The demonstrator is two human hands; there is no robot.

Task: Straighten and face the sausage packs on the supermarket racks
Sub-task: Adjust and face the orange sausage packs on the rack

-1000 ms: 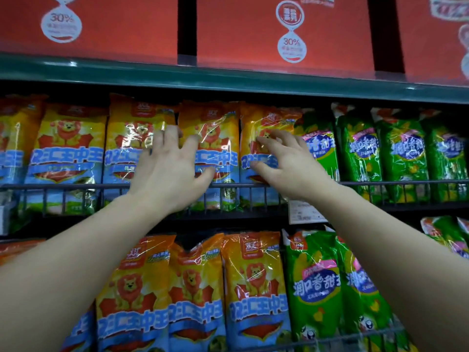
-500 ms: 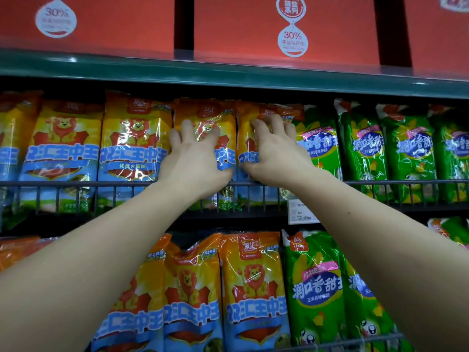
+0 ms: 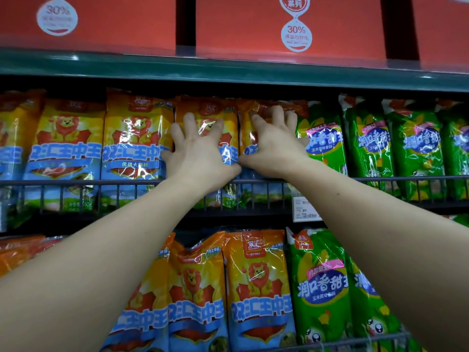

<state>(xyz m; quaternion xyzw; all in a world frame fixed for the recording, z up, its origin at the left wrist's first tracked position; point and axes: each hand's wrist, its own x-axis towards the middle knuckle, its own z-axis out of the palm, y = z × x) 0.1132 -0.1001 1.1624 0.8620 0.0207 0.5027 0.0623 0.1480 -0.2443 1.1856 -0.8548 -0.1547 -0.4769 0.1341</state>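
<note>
Right now you are partway through facing the upper rack, at the spot where the yellow stock meets the green. At the left, the yellow lion packs (image 3: 137,138) stand upright behind the wire rail (image 3: 76,182) with their fronts out. I would judge those done.

Your left hand (image 3: 200,156) lies flat on the middle yellow pack (image 3: 206,107), fingers straight and spread wide, the palm pressing its face back towards the shelf. It grips nothing. Your right hand (image 3: 274,148) is just beside it on the last yellow pack (image 3: 264,104), also spread. Its fingertips reach up near the top seam and its thumb points inward, almost meeting your left thumb over the gap between the two packs. Those fingers look slightly bent, and I cannot tell whether they hook over the top edge or only press on the film.

The last yellow pack looks crumpled at its top and sits tight against the first of the green corn packs (image 3: 322,138), which leans a little at that border.

The next move, as I read it, calls for an even push from both palms so that the two yellow fronts sit flush. The right-hand pack then needs squaring so it does not crowd the green row. The film is slick, so press flat and do not drag.
</note>
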